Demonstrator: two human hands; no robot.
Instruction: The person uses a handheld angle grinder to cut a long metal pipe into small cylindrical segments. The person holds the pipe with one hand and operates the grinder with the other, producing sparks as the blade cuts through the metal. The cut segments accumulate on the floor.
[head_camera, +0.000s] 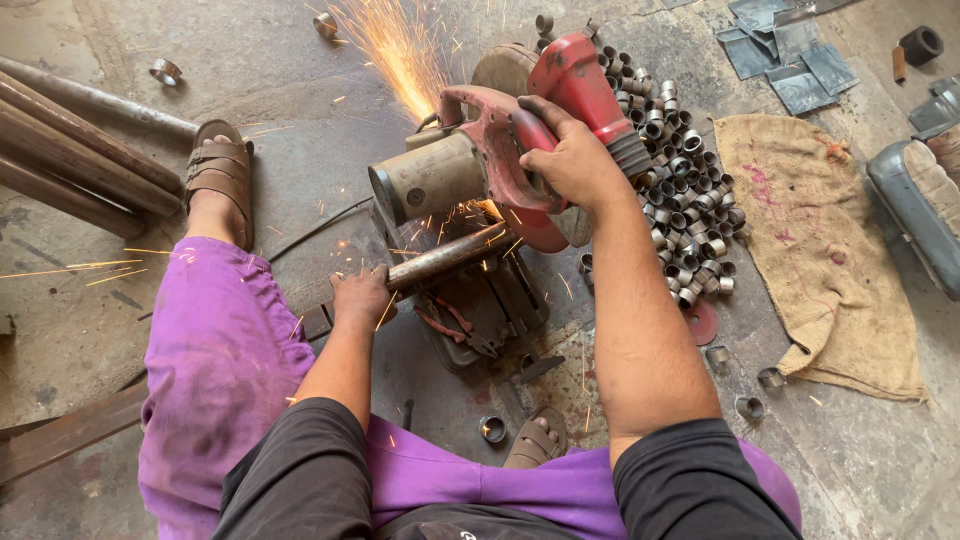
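Left hand (362, 298) clamps pipe (447, 256) just short of saw (480, 165); right hand (572, 160) grips its handle. Pipe likely stiff, heavy, hot near cut.

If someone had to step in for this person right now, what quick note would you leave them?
Right hand: gripping the handle of the red chop saw, pressed down, orange sparks flying away from the person.
Left hand: holding the long rusty metal pipe steady under the blade.
Done: a large pile of short cut metal rings lies right of the saw on the concrete floor, beside a brown burlap sack.
Left: this cut is in progress; more uncut pipes lie at the far left.
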